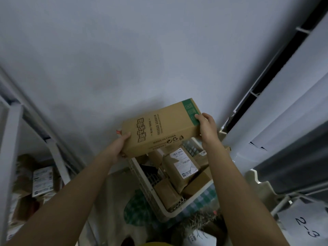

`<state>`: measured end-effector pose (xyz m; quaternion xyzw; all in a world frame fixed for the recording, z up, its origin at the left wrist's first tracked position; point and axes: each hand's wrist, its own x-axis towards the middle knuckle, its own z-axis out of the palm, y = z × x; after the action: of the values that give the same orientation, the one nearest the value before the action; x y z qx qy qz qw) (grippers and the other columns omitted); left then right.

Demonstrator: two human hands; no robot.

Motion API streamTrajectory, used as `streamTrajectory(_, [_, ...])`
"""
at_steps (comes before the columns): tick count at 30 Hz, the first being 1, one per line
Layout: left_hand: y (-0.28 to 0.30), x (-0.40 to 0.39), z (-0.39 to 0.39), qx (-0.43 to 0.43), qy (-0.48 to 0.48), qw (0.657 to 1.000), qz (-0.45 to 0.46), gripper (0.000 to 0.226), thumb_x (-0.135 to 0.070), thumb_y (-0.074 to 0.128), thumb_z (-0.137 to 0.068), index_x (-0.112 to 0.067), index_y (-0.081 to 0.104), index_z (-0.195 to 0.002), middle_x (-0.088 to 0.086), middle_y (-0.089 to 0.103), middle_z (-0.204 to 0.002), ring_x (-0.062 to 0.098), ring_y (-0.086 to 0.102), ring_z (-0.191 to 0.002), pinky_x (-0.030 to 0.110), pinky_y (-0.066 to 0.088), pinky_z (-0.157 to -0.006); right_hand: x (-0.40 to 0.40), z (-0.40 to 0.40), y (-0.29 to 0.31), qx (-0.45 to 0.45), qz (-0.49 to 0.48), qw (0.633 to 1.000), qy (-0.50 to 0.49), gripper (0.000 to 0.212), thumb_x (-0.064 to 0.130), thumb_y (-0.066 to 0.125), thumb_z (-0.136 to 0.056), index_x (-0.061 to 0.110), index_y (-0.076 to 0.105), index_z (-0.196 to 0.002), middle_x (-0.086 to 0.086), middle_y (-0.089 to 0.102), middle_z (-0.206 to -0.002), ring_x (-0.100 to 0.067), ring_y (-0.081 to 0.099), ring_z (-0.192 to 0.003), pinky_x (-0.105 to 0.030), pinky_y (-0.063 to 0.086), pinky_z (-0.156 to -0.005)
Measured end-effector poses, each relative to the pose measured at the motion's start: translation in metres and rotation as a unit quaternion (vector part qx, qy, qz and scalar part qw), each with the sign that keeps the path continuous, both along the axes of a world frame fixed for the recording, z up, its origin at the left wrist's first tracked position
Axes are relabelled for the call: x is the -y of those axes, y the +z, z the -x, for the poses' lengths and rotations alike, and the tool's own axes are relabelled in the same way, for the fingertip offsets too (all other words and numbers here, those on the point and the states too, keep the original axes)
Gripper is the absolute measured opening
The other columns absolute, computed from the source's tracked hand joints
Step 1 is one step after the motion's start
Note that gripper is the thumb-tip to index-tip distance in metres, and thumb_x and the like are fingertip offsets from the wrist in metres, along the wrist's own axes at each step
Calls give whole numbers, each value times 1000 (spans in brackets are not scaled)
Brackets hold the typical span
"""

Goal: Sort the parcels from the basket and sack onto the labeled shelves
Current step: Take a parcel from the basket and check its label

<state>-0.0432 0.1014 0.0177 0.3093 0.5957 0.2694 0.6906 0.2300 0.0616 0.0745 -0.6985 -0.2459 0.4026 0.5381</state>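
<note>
Cardboard box (159,127) gripped endwise by left hand (118,147) and right hand (206,127); basket (142,181) of brown parcels (179,167) below at six o'clock, shelf label (308,226) at four.

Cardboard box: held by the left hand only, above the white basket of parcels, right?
Not quite. The head view shows both hands on the cardboard box: the left hand grips its near end and the right hand its far end. It is held above the white basket of parcels.
</note>
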Motion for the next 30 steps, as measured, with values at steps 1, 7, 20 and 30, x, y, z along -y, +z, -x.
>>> streamTrajectory(1, [4, -3, -1, -1, 12, 1000, -1, 40, -45, 48, -96, -15, 53, -123, 10, 62, -110, 23, 57, -91, 36, 48, -74, -2, 0, 0, -11, 1, 1000, 10, 42, 35, 55, -94, 23, 47, -133, -3, 57, -117, -19, 59, -101, -44, 56, -86])
streamTrajectory(7, [21, -16, 0, -19, 51, 998, 10, 33, -42, 50, -97, -12, 54, -111, 9, 59, -89, 21, 55, -77, 32, 44, -59, -9, 4, -6, -57, 11, 998, 16, 25, 37, 49, -98, 19, 53, -115, -11, 62, -117, -29, 63, -107, -36, 57, -68])
streamTrajectory(20, [21, -20, 39, -65, 9, 994, -82, 47, -52, 47, -95, -15, 51, -123, 4, 60, -115, 26, 55, -106, 46, 45, -92, 10, 7, -31, -47, 51, 985, 156, 35, 6, 42, -94, 6, 54, -127, -13, 65, -111, -21, 63, -93, -32, 51, -69])
streamTrajectory(30, [25, -11, 52, -18, 25, 998, -46, 89, -82, 20, -80, -29, 23, -151, 8, 23, -157, 38, 22, -143, 67, 20, -109, 21, 13, -36, -34, -17, 973, 227, 40, 4, 58, -95, 18, 50, -131, -7, 67, -114, -19, 70, -92, -27, 58, -62])
